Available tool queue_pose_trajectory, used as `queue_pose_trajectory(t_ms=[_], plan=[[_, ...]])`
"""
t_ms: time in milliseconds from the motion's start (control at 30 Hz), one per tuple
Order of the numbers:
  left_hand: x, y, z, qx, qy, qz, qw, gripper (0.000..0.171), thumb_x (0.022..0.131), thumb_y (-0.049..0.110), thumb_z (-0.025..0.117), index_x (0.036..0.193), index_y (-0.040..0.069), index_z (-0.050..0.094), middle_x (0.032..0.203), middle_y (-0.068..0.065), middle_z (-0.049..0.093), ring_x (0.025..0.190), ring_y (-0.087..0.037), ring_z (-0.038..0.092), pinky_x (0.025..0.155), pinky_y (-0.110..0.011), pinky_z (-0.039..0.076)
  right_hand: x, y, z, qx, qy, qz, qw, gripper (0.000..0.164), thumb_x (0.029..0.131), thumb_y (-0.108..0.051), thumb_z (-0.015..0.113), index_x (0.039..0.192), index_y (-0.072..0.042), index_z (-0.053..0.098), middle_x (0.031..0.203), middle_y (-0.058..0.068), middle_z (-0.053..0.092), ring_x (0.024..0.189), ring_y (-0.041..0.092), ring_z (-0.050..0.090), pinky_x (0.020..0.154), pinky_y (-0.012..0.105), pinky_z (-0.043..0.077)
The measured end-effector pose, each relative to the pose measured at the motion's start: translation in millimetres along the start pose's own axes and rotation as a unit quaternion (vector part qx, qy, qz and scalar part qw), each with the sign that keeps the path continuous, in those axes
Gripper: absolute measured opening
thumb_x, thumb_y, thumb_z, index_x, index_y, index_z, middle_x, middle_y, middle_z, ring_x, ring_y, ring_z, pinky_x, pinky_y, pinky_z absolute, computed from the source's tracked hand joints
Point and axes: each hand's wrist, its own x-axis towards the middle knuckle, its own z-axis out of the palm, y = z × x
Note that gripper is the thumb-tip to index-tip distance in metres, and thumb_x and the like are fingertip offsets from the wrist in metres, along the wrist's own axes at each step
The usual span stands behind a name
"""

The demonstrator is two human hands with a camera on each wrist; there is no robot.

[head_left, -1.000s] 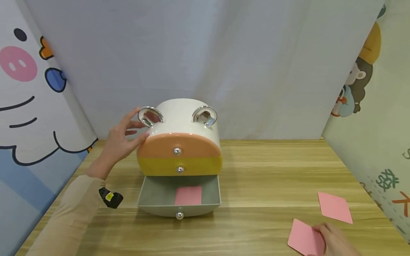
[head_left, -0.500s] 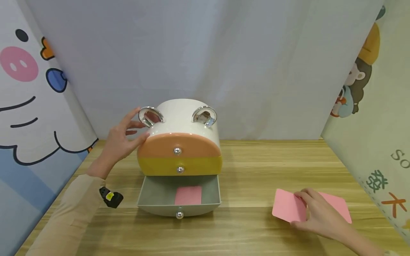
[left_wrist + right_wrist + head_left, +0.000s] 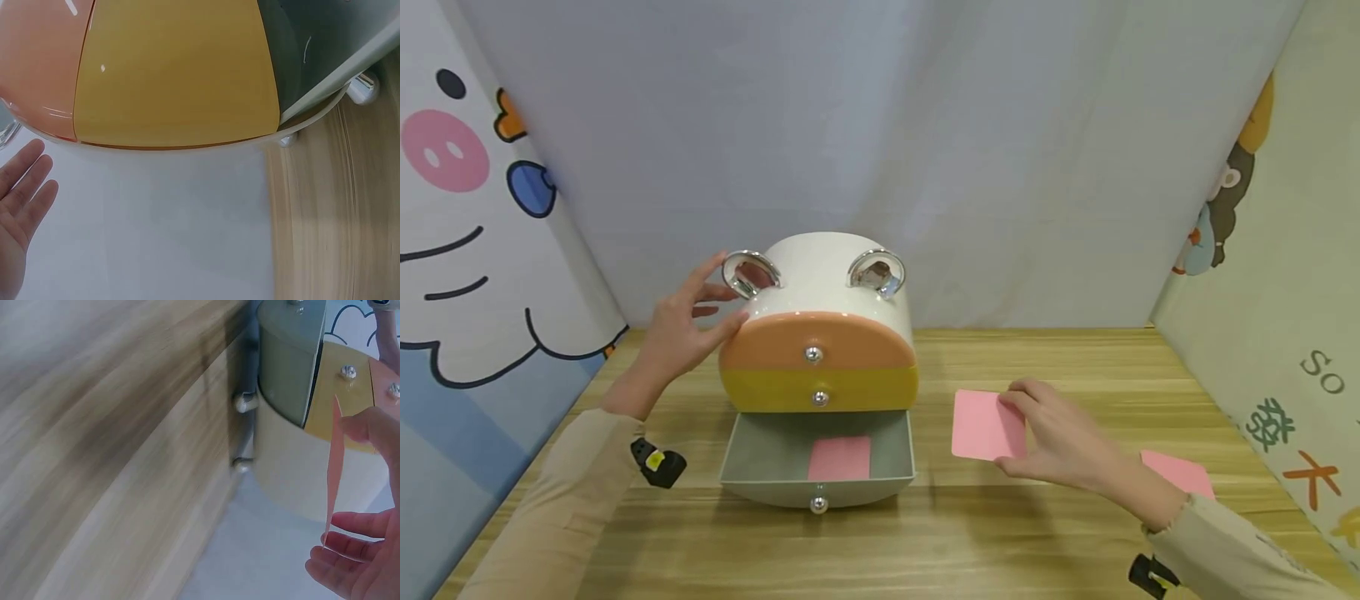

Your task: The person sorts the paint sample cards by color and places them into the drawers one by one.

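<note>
A small frog-shaped drawer cabinet (image 3: 831,267) has a white top with two chrome ring eyes. Its orange and yellow drawers (image 3: 790,387) are closed, while the green bottom drawer (image 3: 760,450) is pulled out with a pink square card (image 3: 840,458) inside. My left hand (image 3: 681,333) rests against the cabinet's upper left side, fingers extended by the chrome eye and thumb at the orange front's edge. To the right of the drawer, my right hand (image 3: 1052,433) pinches another pink card (image 3: 981,425) by its edges above the table; the card stands edge-on in the right wrist view.
A third pink card (image 3: 1180,473) lies on the wooden table (image 3: 1037,358) at the right, partly behind the right forearm. A grey-white curtain (image 3: 1037,167) closes off the back, and printed panels stand at both sides.
My right hand has lifted the pink card from the table's front right and carried it left and farther back, toward the cabinet. The left hand and open drawer stay put.
</note>
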Motion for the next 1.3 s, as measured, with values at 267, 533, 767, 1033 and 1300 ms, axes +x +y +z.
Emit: queue_pose_trajectory(t_ms=[267, 533, 767, 1033, 1300], plan=[[-0.2, -4.3, 0.3, 0.011, 0.004, 0.007, 0.9999, 0.071, 0.081, 0.012, 0.067, 0.142, 0.015, 0.031, 0.102, -0.021, 0.062, 0.093, -0.036, 0.061, 0.078, -0.05, 0.051, 27.1, -24.5, 13.0, 0.052, -0.009, -0.036, 0.998, 0.064, 0.061, -0.038, 0.078, 0.107, 0.003, 0.06, 0.11, 0.009, 0.052, 0.094, 0.018, 0.051, 0.074, 0.03, 0.051], [1.2, -5.3, 2.8, 0.004, 0.005, 0.006, 1.0, 0.072, 0.08, 0.01, 0.067, 0.142, 0.015, 0.031, 0.103, -0.02, 0.062, 0.094, -0.033, 0.061, 0.079, -0.049, 0.051, 35.2, -38.2, 25.1, 0.077, -0.004, -0.071, 0.995, 0.06, 0.061, -0.036, 0.078, 0.105, 0.0, 0.062, 0.11, 0.008, 0.054, 0.096, 0.018, 0.053, 0.081, 0.032, 0.05], [0.3, -6.1, 3.7, 0.006, 0.01, 0.004, 0.9999, 0.071, 0.081, 0.01, 0.066, 0.142, 0.015, 0.031, 0.102, -0.02, 0.062, 0.093, -0.035, 0.06, 0.079, -0.05, 0.051, 48.6, -53.7, 38.2, 0.085, -0.005, -0.072, 0.994, 0.059, 0.065, -0.042, 0.074, 0.107, -0.003, 0.062, 0.113, 0.007, 0.055, 0.102, 0.018, 0.054, 0.085, 0.033, 0.049], [-0.9, -4.9, 3.0, 0.004, 0.007, 0.001, 1.0, 0.071, 0.081, 0.01, 0.066, 0.143, 0.017, 0.031, 0.104, -0.02, 0.061, 0.095, -0.035, 0.06, 0.079, -0.05, 0.05, 61.4, -75.2, 56.7, 0.092, 0.003, -0.086, 0.992, 0.056, 0.067, -0.044, 0.072, 0.106, -0.005, 0.063, 0.112, 0.004, 0.055, 0.102, 0.017, 0.053, 0.088, 0.03, 0.047], [-0.6, -4.8, 3.2, 0.01, 0.007, 0.001, 0.9999, 0.07, 0.082, 0.013, 0.066, 0.142, 0.015, 0.031, 0.104, -0.02, 0.062, 0.095, -0.033, 0.06, 0.079, -0.05, 0.051, 65.4, -80.4, 81.2, 0.101, 0.04, -0.124, 0.986, 0.055, 0.069, -0.044, 0.072, 0.107, -0.005, 0.064, 0.113, 0.004, 0.057, 0.104, 0.018, 0.054, 0.091, 0.03, 0.046]])
